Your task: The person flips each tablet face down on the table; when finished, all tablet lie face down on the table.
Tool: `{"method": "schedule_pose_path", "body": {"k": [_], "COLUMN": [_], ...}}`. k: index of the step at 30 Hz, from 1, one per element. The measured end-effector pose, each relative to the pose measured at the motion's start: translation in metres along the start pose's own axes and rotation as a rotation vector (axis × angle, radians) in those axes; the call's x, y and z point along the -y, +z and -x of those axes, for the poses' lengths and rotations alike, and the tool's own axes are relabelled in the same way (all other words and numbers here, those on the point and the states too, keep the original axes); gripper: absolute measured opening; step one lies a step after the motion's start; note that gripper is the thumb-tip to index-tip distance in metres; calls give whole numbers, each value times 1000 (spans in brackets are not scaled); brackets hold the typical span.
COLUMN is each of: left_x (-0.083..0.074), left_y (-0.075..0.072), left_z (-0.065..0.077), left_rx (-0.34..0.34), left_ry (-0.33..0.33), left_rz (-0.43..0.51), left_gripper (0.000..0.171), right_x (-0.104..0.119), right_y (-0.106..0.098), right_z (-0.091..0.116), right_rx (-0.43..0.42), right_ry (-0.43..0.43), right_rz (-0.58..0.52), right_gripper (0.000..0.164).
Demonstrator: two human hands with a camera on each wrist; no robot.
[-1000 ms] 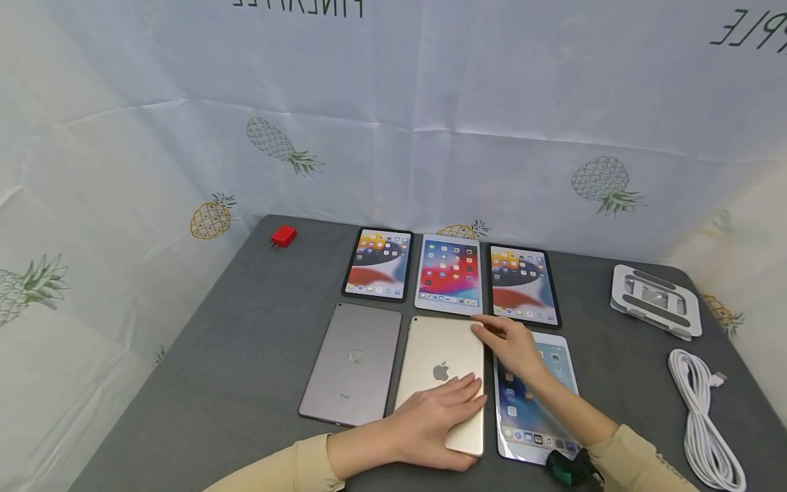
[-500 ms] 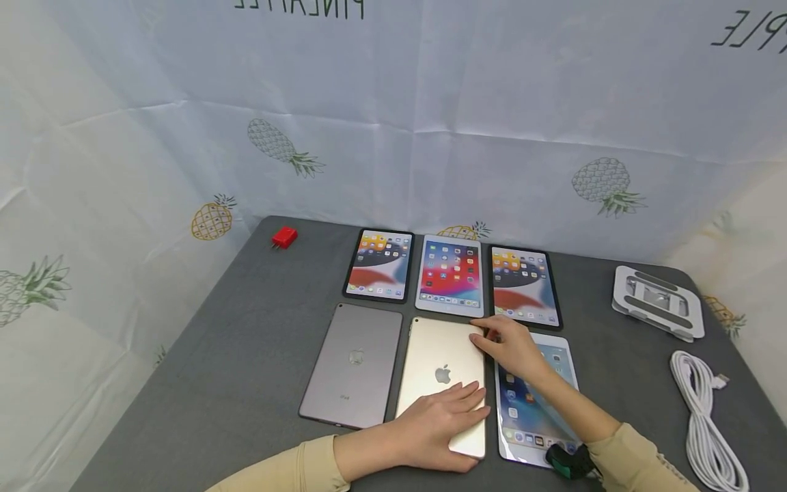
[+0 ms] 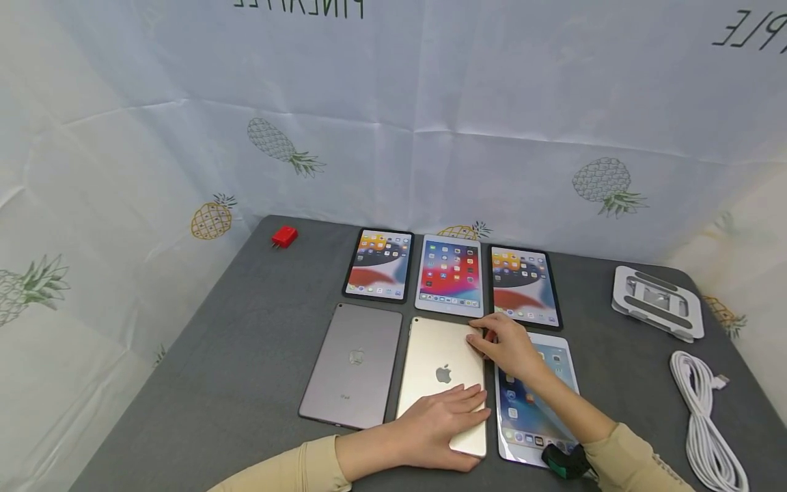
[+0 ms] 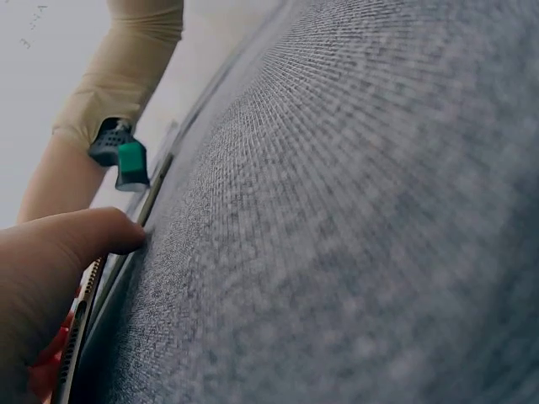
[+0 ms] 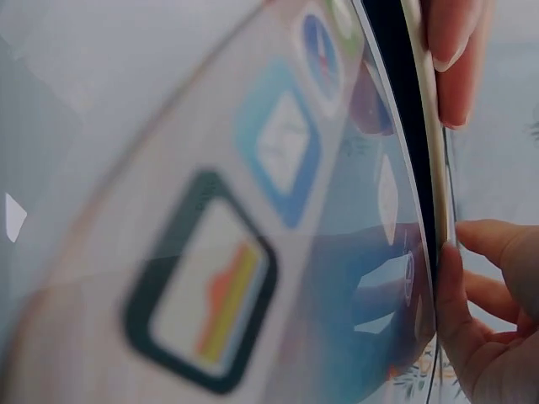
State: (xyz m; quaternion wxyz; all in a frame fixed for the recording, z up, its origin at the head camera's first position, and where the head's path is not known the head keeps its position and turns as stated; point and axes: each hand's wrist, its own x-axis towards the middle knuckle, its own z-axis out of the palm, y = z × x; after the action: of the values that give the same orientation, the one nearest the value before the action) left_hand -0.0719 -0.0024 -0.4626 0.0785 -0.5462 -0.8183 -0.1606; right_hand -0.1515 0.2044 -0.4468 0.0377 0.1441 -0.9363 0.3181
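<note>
**A:** ok so where was the gold tablet [image 3: 439, 352] sitting?

**B:** Back side up, middle of the front row on the dark tabletop [image 3: 246, 355]. Pretty tight along the edges tbh: gray tablet [image 3: 352, 369] just beside it on the left, white tablet [image 3: 522, 413] just beside it on the right, and a back row of three lit tablets [image 3: 451, 273] right past its top edge.

**A:** any slack anywhere?

**B:** Widest stretch of tabletop was left of the gray one, up to a red plug [image 3: 285, 237] near the far left corner. On the right there was a narrower strip between the white tablet and a coiled cable [image 3: 701, 417], with a folded stand [image 3: 658, 302] farther back.

**A:** and the hands?

**B:** Left hand [image 3: 433, 430] lay across the gold back near the bottom, fingers pretty straight, not clenched. Right hand [image 3: 507, 345] was pinching the far right corner, forearm crossing over the white tablet.

**A:** did the wrist cams add anything?

**B:** Yep. Left wrist got the gold one's bottom edge [image 4: 72, 349] with the speaker holes, which the head view didn't show. Right wrist was mostly huge blurry icons, but it caught the fingertips against the gold rim side-on. Couldn't tell whether that corner was off the tabletop.
</note>
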Motion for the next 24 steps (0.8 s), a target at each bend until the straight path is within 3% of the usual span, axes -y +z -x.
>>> {"method": "schedule_pose_path", "body": {"k": [11,24], "left_x": [1,4], "left_y": [3,5], "left_z": [2,3], "left_rx": [48,99], "left_ry": [17,12], "left_rz": [-42,40], "left_gripper": [66,67], "right_x": [1,0], "right_y": [0,3], "right_z": [-1,1], "right_rx": [-10,-14], "right_ry": [-23,-24], "right_rz": [-2,6], "right_gripper": [29,30]}}
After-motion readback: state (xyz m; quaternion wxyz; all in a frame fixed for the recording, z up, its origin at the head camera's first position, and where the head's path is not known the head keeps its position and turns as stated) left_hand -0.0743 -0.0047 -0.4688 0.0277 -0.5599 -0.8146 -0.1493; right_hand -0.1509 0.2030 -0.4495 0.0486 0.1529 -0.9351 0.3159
